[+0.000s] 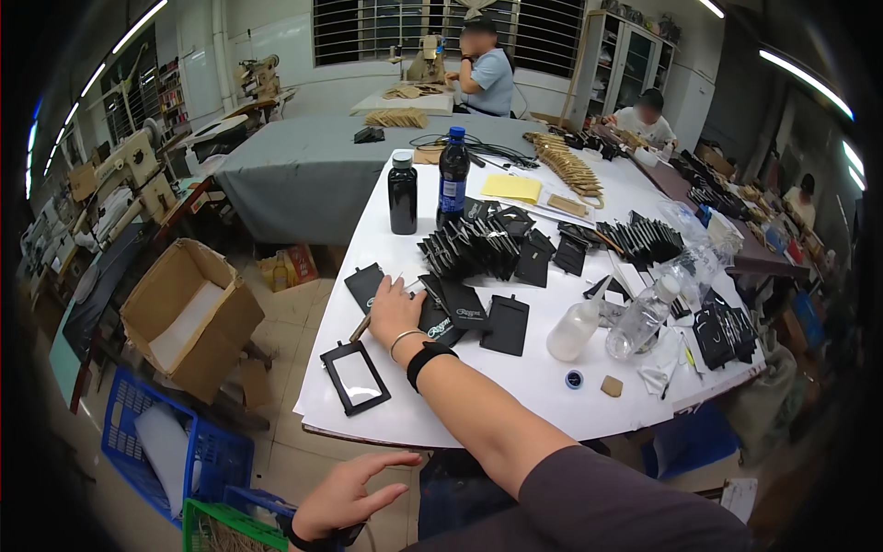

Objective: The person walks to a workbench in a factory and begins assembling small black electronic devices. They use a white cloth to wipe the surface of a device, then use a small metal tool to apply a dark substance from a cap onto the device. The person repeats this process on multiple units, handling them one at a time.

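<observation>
Right hand (394,311) rests on black card sleeve (440,317)

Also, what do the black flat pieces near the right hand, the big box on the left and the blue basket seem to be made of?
The black flat pieces by the right hand look like leather or a leather-like sheet: thin, matte, stiff-edged; which one cannot be told. The big box looks like plain brown cardboard, with open flaps and a dull surface. The blue basket seems moulded plastic, with a lattice wall and slight gloss.
</observation>
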Demonstrator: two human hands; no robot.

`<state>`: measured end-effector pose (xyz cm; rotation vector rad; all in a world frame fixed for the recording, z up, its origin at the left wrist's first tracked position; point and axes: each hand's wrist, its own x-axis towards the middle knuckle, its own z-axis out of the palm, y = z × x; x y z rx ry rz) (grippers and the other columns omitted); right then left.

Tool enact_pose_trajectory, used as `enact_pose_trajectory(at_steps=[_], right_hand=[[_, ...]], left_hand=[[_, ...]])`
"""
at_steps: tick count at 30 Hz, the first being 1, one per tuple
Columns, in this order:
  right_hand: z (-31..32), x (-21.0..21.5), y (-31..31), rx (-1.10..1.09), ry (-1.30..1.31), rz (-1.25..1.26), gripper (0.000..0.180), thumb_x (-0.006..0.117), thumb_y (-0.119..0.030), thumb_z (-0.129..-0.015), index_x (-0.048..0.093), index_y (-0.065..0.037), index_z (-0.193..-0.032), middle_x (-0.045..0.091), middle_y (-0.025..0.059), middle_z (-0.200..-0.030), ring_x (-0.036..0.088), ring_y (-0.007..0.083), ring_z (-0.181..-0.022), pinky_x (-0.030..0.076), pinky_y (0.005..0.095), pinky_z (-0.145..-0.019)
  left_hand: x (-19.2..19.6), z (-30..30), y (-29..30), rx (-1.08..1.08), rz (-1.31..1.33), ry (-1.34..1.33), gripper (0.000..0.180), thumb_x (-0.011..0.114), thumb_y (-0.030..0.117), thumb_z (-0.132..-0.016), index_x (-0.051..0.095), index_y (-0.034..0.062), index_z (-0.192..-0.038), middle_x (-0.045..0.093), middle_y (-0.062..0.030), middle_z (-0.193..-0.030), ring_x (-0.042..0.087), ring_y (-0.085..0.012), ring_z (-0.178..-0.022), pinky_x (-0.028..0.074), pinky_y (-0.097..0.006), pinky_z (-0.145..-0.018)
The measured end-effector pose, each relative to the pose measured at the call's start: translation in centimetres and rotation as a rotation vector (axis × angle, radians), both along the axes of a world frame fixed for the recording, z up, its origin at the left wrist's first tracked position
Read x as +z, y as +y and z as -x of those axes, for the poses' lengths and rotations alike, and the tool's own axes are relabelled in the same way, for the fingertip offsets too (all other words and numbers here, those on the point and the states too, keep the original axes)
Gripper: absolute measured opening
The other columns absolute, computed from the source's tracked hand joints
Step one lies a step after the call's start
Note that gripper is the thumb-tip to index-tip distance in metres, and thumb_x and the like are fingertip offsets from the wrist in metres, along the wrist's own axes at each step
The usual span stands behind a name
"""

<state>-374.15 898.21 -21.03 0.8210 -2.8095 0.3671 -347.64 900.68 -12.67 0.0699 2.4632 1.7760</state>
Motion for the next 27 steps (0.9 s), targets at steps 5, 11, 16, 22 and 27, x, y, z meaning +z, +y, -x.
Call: enact_pose_trajectory(at_steps=[5, 11, 16, 22, 27], right_hand=[[-1.2, 2.7, -0.3, 0.084, -0.081, 0.117, 0.05, 0.053, -0.016, -0.08, 0.039, 0.002, -0.124, 0.056, 0.0174, -0.107, 0.059, 0.0316, -0.094, 0.035, 0.0482, -0.087], [-3.6, 8.8, 4.8, 0.179, -0.203, 0.375, 0.074, 0.066, -0.029, -0.07, 0.033, 0.005, -0.128, 0.056, 0.0211, -0.104, 0.058, 0.0355, -0.09, 0.04, 0.0482, -0.077], [-8.8, 11.7, 13.8, 0.473, 0.051, 0.44, 0.08, 0.069, -0.026, -0.068, 0.031, 0.008, -0.13, 0.052, 0.0231, -0.113, 0.055, 0.0337, -0.095, 0.04, 0.041, -0.079], [-10.7, 8.5, 24.2, 0.49, 0.122, 0.347, 0.075, 0.065, -0.015, -0.063, 0.035, 0.012, -0.126, 0.046, 0.0291, -0.121, 0.053, 0.0274, -0.089, 0.038, 0.0351, -0.078], [-11.6, 7.5, 29.7, 0.47, 0.012, 0.295, 0.07, 0.065, -0.012, -0.068, 0.036, 0.007, -0.128, 0.044, 0.0251, -0.126, 0.05, 0.0321, -0.105, 0.036, 0.0418, -0.091]], left_hand=[[-3.5, 0.2, 1.0, 0.2, -0.097, 0.091, 0.037, 0.057, 0.011, -0.085, 0.051, 0.002, -0.12, 0.058, -0.0111, -0.116, 0.054, -0.0201, -0.109, 0.043, -0.032, -0.092], [-4.0, 3.9, 1.9, 0.521, -0.704, 0.165, 0.041, 0.04, 0.025, -0.095, 0.041, -0.0031, -0.125, 0.052, -0.0184, -0.121, 0.051, -0.027, -0.113, 0.044, -0.037, -0.092], [-2.8, 5.3, 3.2, 0.555, -1.111, 0.3, 0.058, 0.029, 0.046, -0.095, 0.038, -0.0006, -0.129, 0.05, -0.016, -0.124, 0.05, -0.0265, -0.114, 0.044, -0.038, -0.091], [-4.2, 7.7, 8.3, 0.218, -1.388, 0.115, 0.056, 0.026, 0.046, -0.095, 0.03, 0.0061, -0.134, 0.043, -0.0155, -0.131, 0.048, -0.0278, -0.114, 0.048, -0.04, -0.084], [-5.6, 8.7, 11.7, 0.237, -1.423, -0.07, 0.047, 0.026, 0.038, -0.097, 0.034, 0.008, -0.133, 0.044, -0.0149, -0.13, 0.046, -0.0283, -0.119, 0.047, -0.048, -0.088]])
